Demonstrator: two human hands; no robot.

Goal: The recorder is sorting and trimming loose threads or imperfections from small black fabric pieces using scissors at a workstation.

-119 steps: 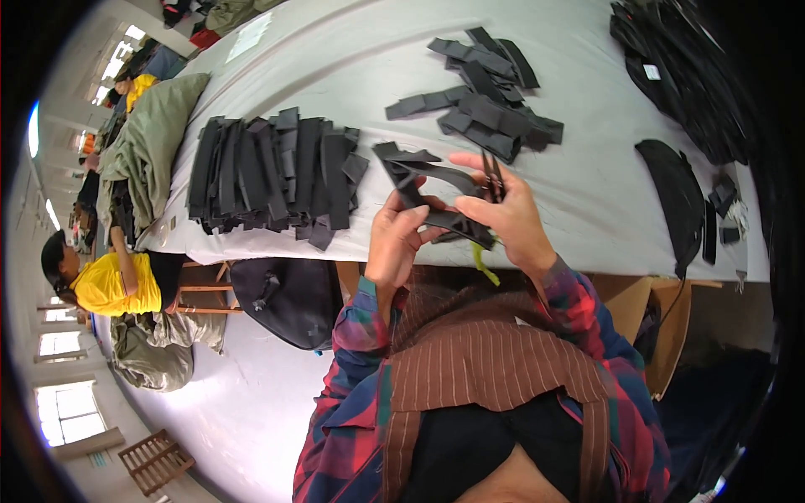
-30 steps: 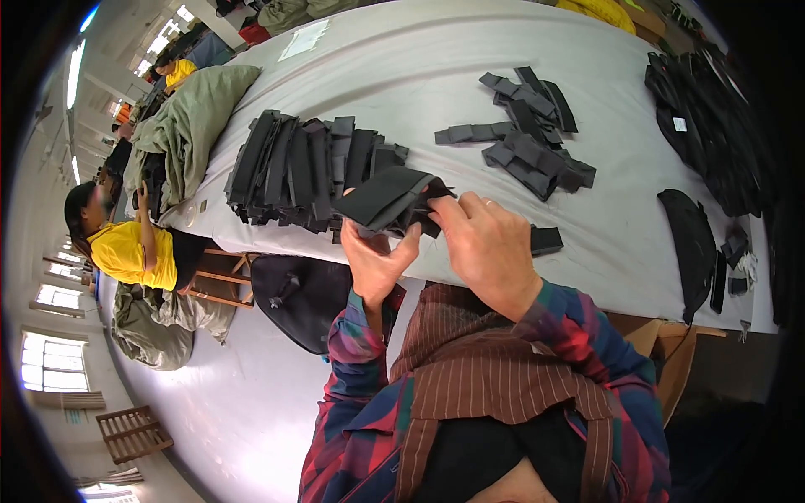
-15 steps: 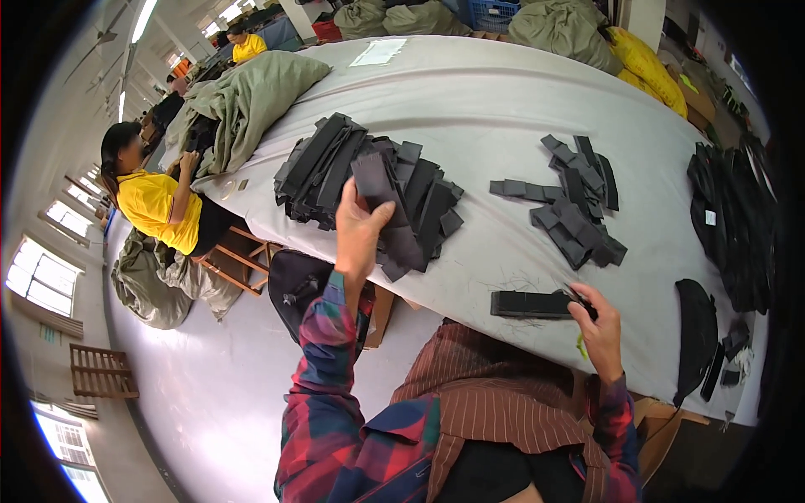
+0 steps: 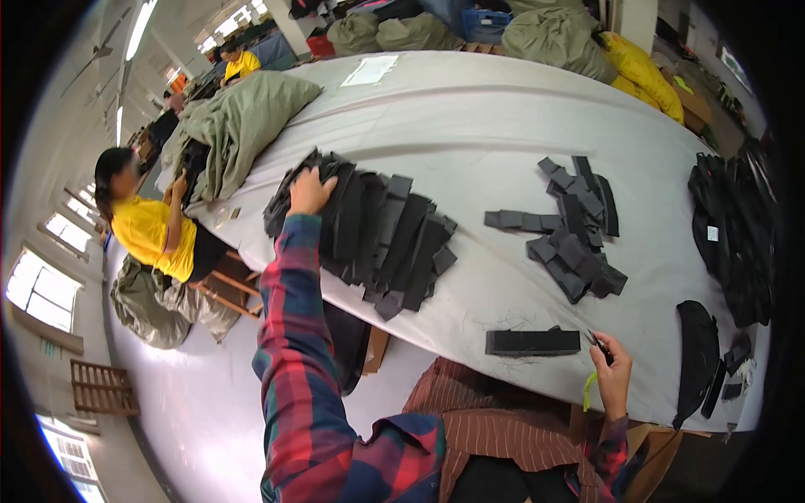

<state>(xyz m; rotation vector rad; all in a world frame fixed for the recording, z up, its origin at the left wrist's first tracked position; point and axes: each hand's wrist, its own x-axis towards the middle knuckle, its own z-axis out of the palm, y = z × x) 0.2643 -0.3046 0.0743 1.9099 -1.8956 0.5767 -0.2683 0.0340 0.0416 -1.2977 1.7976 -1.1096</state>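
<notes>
My left hand curls over the pile of black strips, left along the surface's front edge; I cannot tell its hold. My right hand grips dark snips, right along that edge. Apparent step: strip pickup, requiring a firm pinch next.

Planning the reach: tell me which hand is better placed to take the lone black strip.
Right hand, probably: it is close beside the lone black strip, though holding a dark tool. The left hand is farther off, on the large pile.

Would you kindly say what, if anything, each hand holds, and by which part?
The right hand holds small scissors, apparently by the handles; the left hand touches dark strips, grip unclear.
</notes>
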